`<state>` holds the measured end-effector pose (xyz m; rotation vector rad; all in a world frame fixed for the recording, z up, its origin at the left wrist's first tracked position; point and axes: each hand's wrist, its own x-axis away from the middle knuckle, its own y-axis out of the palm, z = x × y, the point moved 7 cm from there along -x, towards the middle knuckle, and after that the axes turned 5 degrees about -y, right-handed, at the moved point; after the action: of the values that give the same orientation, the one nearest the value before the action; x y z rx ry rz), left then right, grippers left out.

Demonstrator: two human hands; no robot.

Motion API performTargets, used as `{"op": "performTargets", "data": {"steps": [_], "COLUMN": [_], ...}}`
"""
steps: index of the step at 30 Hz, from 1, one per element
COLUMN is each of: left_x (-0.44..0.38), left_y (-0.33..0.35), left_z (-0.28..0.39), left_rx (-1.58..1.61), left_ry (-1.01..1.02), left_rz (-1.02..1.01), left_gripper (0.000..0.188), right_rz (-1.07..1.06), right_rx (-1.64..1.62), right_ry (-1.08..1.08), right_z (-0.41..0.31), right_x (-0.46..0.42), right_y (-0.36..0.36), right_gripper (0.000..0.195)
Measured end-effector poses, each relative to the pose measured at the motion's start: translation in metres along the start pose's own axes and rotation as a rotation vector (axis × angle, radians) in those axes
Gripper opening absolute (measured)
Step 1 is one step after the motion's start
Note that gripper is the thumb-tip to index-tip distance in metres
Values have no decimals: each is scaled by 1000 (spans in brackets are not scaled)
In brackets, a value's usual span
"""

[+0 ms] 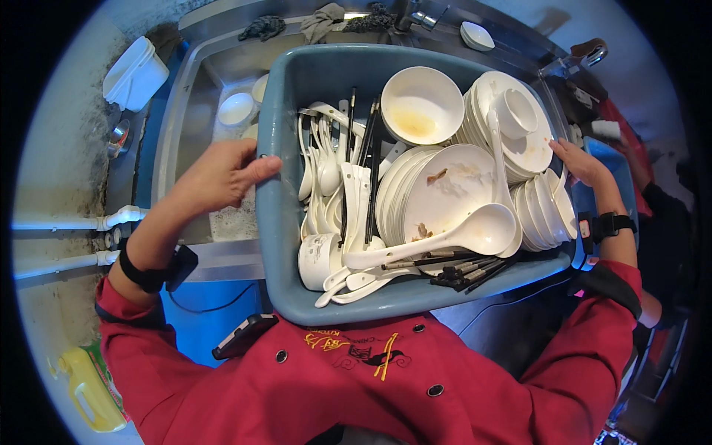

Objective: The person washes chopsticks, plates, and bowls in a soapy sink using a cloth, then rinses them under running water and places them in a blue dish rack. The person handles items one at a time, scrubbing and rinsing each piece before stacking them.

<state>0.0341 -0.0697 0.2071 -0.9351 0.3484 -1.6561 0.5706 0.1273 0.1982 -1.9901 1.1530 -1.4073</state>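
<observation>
A blue-grey plastic tub (356, 314) full of used white tableware is held in front of my chest. My left hand (225, 172) grips its left rim, thumb over the top. At the far right rim is my right hand (581, 161), its fingertips by the stacked plates; the tub hides part of its grip. Inside lie a large bowl (425, 103) with yellow residue, a stack of plates (456, 178) with food scraps, nested small bowls (539, 211), a cup (514, 114), a big ladle-like spoon (484, 231), several soup spoons (328, 169), a mug (318, 261) and black chopsticks (470, 272).
Behind and left of the tub is a stainless steel sink (192, 133) with a small white bowl (235, 109) in suds. Cloths (322, 22), a faucet (423, 19) and stacked small bowls (477, 36) line the back ledge. A person in dark clothing (664, 222) stands at right.
</observation>
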Motion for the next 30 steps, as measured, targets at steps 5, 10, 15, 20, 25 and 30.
{"op": "performTargets", "data": {"steps": [5,10,15,20,25,30], "left_x": [2,3,-10,-47,-70,-61], "left_y": [-29,-6,15,18,41,61], "left_z": [40,78,93,96,89,115], "left_rx": [-306,-465,-438,-396,-669,-828], "left_ry": [216,600,729,500,364,417], "left_rz": [341,513,441,128,-129,-259], "left_gripper": [36,21,20,17,17,23], "right_rz": [69,91,127,116,73,228], "right_rx": [31,65,76,101,76,0], "right_ry": [-40,-38,-47,-49,-65,-31], "right_z": [-1,3,-1,0,8,20], "right_x": [0,-4,-2,-2,-11,-10], "right_y": [1,-2,-1,-2,-3,-6], "right_gripper": [62,60,59,58,58,62]}}
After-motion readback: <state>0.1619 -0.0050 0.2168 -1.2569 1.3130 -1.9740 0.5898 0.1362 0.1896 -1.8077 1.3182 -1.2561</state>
